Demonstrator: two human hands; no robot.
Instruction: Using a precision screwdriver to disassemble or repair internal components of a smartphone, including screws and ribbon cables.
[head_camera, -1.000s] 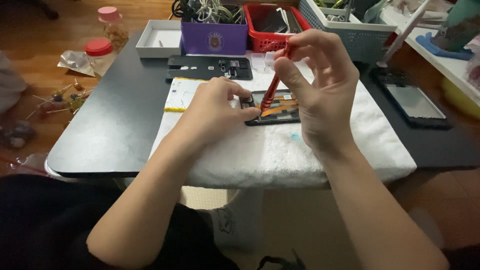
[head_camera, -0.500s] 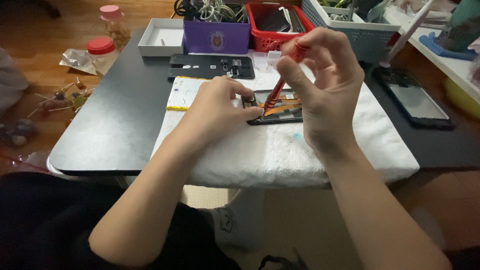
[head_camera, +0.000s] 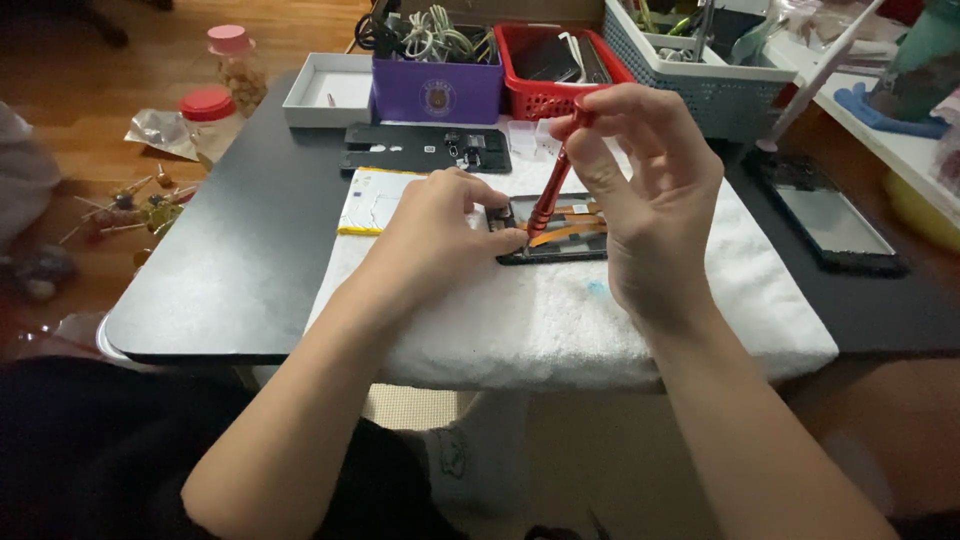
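An opened black phone (head_camera: 560, 235) with orange ribbon cables lies on a white towel (head_camera: 560, 310) on the black table (head_camera: 240, 270). My left hand (head_camera: 445, 225) rests on the phone's left end and pins it with the fingertips. My right hand (head_camera: 640, 190) pinches the top of a red screwdriver (head_camera: 553, 185), which stands nearly upright with its tip down in the phone beside my left fingers.
Behind the towel lie a black phone back panel (head_camera: 420, 148), a white open box (head_camera: 330, 90), a purple box of cables (head_camera: 438, 85), a red basket (head_camera: 550, 70) and a grey basket (head_camera: 700, 75). Another dark phone (head_camera: 825, 215) lies at right. Jars (head_camera: 215, 110) stand at far left.
The view has shifted slightly. My right hand has kept turning the screwdriver's top between its fingers, and the tool stands a little more upright. My left hand stays on the phone.
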